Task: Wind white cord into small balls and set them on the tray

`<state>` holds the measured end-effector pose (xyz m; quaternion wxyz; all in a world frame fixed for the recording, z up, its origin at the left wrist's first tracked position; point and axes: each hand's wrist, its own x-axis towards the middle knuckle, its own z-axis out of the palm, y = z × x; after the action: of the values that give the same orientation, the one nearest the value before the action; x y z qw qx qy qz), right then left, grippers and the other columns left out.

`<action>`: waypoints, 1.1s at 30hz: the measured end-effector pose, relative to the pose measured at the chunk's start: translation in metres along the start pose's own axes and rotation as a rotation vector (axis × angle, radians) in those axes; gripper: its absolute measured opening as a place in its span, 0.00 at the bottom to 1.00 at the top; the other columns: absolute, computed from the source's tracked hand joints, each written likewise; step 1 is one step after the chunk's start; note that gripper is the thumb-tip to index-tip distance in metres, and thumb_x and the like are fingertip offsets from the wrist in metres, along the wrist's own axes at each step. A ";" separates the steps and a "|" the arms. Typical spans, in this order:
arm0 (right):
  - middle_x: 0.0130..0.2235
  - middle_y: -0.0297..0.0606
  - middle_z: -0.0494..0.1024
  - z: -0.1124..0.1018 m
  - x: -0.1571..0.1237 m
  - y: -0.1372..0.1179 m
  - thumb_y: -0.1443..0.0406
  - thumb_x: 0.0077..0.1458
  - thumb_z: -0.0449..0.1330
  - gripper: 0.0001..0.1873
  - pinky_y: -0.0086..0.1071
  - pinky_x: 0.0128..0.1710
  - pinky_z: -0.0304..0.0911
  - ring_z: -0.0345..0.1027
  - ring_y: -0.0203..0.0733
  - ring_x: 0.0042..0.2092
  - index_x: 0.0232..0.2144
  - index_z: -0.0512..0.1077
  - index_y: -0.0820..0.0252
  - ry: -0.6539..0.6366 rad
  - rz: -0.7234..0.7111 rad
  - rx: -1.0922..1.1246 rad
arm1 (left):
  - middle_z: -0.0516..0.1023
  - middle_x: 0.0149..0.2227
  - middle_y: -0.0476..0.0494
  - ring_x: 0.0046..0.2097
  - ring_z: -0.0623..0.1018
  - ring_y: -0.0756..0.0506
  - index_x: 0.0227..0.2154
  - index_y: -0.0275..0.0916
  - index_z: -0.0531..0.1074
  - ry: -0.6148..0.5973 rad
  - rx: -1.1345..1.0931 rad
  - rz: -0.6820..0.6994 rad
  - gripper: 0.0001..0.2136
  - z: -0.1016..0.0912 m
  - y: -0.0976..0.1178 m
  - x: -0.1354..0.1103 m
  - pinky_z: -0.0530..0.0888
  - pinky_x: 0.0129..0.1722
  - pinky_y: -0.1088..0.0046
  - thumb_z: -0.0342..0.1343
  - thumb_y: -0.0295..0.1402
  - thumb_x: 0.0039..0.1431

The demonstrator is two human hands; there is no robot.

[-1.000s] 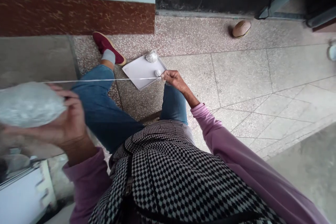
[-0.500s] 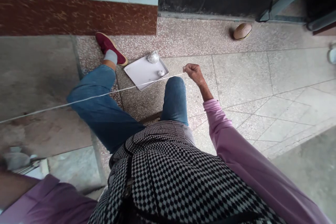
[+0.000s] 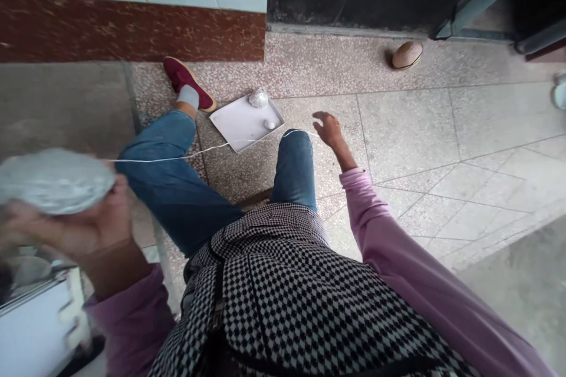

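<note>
My left hand (image 3: pixel 75 230) is raised close to the camera at the left, blurred, with its fingers wrapped round a large white ball of thread (image 3: pixel 53 179). A thin white thread (image 3: pixel 177 156) runs slack from that ball across my left knee to my right knee. My right hand (image 3: pixel 328 128) hovers past my right knee with its fingers loosely spread and nothing in them; the thread's end lies just left of it. A white square tray (image 3: pixel 239 123) rests on the floor between my legs, carrying a bigger white thread ball (image 3: pixel 258 98) and a small one (image 3: pixel 269 123).
I sit above a speckled tile floor. A brown oval object (image 3: pixel 407 54) lies by the dark door at the back. My red shoe (image 3: pixel 186 79) is near the red marble skirting. A white box-like thing (image 3: pixel 35 318) sits at the lower left.
My right hand has let go of the thread and opened; the thread went from taut to slack. My left hand with the big ball swung out of view, then came back in at the left.
</note>
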<state>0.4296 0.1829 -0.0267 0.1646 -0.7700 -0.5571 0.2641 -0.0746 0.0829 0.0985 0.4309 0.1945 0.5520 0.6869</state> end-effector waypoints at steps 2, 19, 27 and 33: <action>0.76 0.58 0.90 0.023 -0.007 -0.032 0.68 0.78 0.64 0.25 0.58 0.84 0.77 0.83 0.62 0.77 0.69 0.91 0.62 -0.064 -0.210 0.154 | 0.89 0.71 0.46 0.89 0.72 0.35 0.56 0.50 0.86 -0.117 -0.018 0.009 0.40 0.032 -0.018 -0.015 0.77 0.86 0.57 0.81 0.75 0.53; 0.63 0.45 0.96 0.136 -0.076 -0.204 0.69 0.79 0.76 0.09 0.44 0.80 0.80 0.87 0.51 0.71 0.57 0.94 0.60 -0.795 -0.533 0.979 | 0.93 0.68 0.38 0.77 0.86 0.19 0.70 0.55 0.88 -0.314 0.007 -0.358 0.42 0.052 -0.038 -0.067 0.87 0.79 0.33 0.78 0.46 0.48; 0.46 0.40 0.91 0.109 -0.084 -0.179 0.52 0.88 0.73 0.17 0.35 0.57 0.84 0.81 0.41 0.46 0.48 0.87 0.59 -0.505 -0.286 0.961 | 0.95 0.52 0.36 0.66 0.92 0.20 0.63 0.44 0.92 -0.332 0.162 -0.486 0.38 0.040 -0.048 -0.069 0.92 0.70 0.38 0.80 0.42 0.43; 0.48 0.43 0.90 0.086 -0.078 -0.169 0.44 0.87 0.72 0.24 0.38 0.59 0.84 0.79 0.43 0.46 0.49 0.89 0.59 -0.355 -0.292 0.919 | 0.95 0.48 0.31 0.63 0.93 0.19 0.60 0.35 0.91 -0.437 0.238 -0.569 0.38 0.036 -0.054 -0.075 0.92 0.68 0.37 0.83 0.41 0.42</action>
<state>0.2301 0.1604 0.0140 0.4241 -0.4755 -0.5044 0.5828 0.0141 0.0443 0.0754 0.6863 0.2242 0.5551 0.4131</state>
